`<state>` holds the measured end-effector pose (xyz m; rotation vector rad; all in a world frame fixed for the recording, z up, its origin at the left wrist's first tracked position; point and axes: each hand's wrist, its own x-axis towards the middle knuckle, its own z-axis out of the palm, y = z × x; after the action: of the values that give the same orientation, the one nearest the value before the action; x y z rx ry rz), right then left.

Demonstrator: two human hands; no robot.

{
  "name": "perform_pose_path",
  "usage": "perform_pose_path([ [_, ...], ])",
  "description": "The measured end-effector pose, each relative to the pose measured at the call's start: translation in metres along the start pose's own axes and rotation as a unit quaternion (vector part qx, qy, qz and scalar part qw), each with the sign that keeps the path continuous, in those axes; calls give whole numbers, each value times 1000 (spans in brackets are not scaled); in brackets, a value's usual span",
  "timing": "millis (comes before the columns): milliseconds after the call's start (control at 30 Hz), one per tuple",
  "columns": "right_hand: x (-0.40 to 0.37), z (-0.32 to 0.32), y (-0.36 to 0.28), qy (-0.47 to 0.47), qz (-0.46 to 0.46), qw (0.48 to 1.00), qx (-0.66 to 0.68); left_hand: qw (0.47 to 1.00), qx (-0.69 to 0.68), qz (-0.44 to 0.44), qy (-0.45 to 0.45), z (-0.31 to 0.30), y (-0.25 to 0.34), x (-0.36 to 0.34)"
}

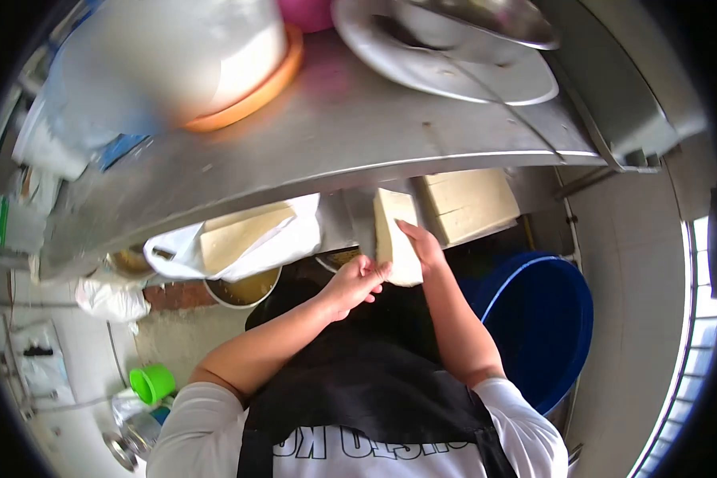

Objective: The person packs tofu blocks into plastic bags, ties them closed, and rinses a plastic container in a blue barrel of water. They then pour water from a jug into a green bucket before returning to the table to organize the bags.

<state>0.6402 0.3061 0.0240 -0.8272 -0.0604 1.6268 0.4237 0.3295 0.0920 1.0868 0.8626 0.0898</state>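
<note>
A pale cream block, smooth and long with straight edges, stands tilted between my hands below the metal shelf. My right hand grips its right side, the thumb lying over its face. At its lower left edge, my left hand has thumb and fingers closed on the corner. Beside it on the right lie larger pale blocks with thin cut lines across them. To the left, another pale slab rests in an opened white plastic bag.
Overhead, a steel shelf carries a white tub and stacked dishes. A large blue barrel stands at my right. Lower left are a pot with yellowish contents and a green cup.
</note>
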Motion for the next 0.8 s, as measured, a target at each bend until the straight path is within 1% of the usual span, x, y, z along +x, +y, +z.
perform_pose_path([
  [33,-25,14,5,24,-14,999,-27,1000,9,1,-11,-8,0,-16],
  [67,-48,27,6,45,-31,997,-55,1000,0,10,3,-16,4,-30],
  [133,-87,37,4,-85,8,993,-84,994,-96,36,-22,-28,8,-56],
  [167,-102,48,3,-107,12,988,-107,989,-133,50,-53,-37,9,-66],
  [200,-118,63,2,-127,16,984,-128,988,-139,54,-48,-41,17,-80],
  [233,-131,83,-1,-122,42,981,-148,977,-173,82,-92,-45,33,-96],
  [267,-140,104,-4,-147,72,970,-178,963,-205,110,-137,-50,41,-106],
  [300,-143,123,-7,-172,103,953,-228,963,-203,108,-139,-60,41,-112],
  [333,-140,140,-8,-197,131,931,-276,956,-216,106,-168,-69,50,-122],
  [367,-133,155,-9,-219,159,895,-355,965,-172,105,-168,-79,56,-132],
  [400,-128,179,-7,-249,182,869,-388,972,-128,104,-167,-91,60,-143],
  [433,-121,202,-4,-259,197,857,-400,982,-89,91,-140,-105,63,-152],
  [467,-113,223,-1,-268,210,845,-413,986,-96,83,-107,-119,69,-165],
  [500,-104,248,-2,-284,202,856,-383,987,-114,95,-60,-137,73,-176],
  [533,-94,267,-6,-298,193,866,-352,982,-129,134,-20,-156,81,-187],
  [567,-71,266,-9,-313,199,890,-264,974,-144,173,3,-174,91,-197],
  [600,-46,261,-10,-326,202,907,-173,959,-169,214,71,-192,94,-200],
  [633,-33,266,-10,-321,152,922,-153,951,-190,218,111,-211,102,-208],
  [667,-23,272,-10,-316,103,934,-133,933,-200,265,138,-232,103,-204],
  [700,-15,278,-13,-318,62,921,-214,931,-181,274,157,-252,101,-199],
  [733,4,281,-5,-254,-9,930,-264,929,-163,281,177,-269,98,-188],
  [767,28,283,0,-212,-21,937,-276,928,-166,282,178,-285,92,-166],
  [800,50,280,5,-168,-34,943,-284,937,-165,241,193,-303,83,-140],
])
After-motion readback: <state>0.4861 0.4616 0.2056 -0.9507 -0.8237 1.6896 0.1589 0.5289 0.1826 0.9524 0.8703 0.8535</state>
